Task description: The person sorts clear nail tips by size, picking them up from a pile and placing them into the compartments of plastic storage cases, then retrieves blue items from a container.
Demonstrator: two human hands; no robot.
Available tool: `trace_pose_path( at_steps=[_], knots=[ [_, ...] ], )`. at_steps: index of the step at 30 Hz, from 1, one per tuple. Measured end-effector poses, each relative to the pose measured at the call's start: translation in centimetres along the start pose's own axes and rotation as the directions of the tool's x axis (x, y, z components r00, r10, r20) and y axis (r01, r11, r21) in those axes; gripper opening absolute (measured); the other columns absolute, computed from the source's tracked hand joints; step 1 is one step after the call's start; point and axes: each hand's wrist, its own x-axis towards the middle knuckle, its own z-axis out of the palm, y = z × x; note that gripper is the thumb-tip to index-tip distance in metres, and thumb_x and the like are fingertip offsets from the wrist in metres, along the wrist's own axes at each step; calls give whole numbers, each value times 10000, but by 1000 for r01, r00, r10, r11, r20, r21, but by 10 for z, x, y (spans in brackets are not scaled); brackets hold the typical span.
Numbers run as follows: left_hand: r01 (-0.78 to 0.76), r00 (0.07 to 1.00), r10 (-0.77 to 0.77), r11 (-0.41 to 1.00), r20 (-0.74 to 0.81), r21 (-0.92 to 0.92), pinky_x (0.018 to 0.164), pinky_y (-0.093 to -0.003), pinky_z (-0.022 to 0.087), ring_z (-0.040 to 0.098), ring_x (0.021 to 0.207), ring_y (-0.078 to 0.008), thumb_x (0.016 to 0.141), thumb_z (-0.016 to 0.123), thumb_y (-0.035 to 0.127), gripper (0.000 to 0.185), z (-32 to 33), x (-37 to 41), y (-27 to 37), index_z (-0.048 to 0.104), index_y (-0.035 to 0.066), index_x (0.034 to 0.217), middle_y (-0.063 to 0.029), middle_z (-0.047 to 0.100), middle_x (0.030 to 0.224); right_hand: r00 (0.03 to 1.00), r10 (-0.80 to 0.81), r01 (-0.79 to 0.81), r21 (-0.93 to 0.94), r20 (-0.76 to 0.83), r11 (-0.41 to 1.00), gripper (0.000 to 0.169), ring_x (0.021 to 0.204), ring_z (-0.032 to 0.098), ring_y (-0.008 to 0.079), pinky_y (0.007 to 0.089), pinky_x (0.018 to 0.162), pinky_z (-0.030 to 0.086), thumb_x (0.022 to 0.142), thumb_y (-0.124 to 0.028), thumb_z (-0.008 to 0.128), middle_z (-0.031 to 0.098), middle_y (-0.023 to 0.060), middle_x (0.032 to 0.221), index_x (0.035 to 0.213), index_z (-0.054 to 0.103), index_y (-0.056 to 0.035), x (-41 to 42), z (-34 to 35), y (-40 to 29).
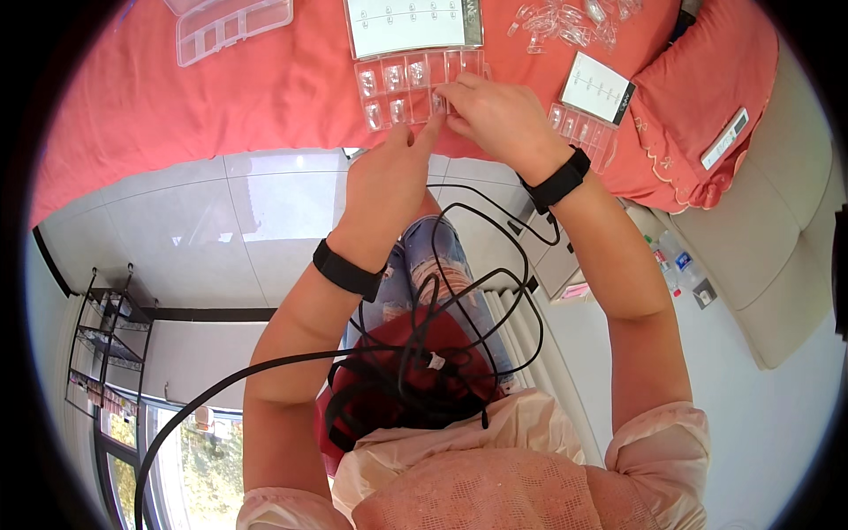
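Observation:
A clear plastic compartment box (pixel 409 99) lies on the red cloth, with clear nail tips in several compartments. My left hand (pixel 391 175) is at the box's near edge, its fingertips reaching the lower compartments. My right hand (pixel 493 116) is over the box's right side, its index finger and thumb close to a compartment holding clear tips (pixel 438 103); whether it pinches one cannot be told. A white printed card (pixel 407 30) lies just beyond the box. To the right, a smaller compartment box (pixel 586 136) holds tips below a smaller card (pixel 596 87).
Loose clear nail tips (pixel 560 23) are piled at the back right. An open clear case (pixel 232 30) lies at the back left. A white device with a small display (pixel 725 139) rests on the red cloth (pixel 265 106). Coiled black cable (pixel 464 285) lies across my lap.

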Motion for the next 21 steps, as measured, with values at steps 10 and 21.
trace_pose_path(
  at_steps=[10, 21],
  knots=[
    [27, 999, -31, 991, 26, 134, 546, -345, 507, 615, 707, -222, 781, 592, 35, 544, -2, 9, 6, 544, 169, 1306, -63, 527, 860, 989, -56, 57, 6, -140, 998, 118, 734, 650, 244, 367, 556, 515, 817, -155, 590, 622, 37, 853, 908, 621, -87, -2, 12, 2],
    [5, 999, -12, 982, 32, 186, 540, -333, 511, 619, 702, -215, 758, 621, 43, 582, -4, 12, 8, 533, 173, 1318, -72, 521, 880, 988, -8, 26, 117, -151, 993, 141, 761, 648, 233, 369, 583, 515, 843, -178, 599, 634, 13, 882, 966, 640, -123, -4, 13, 4]
  ],
)
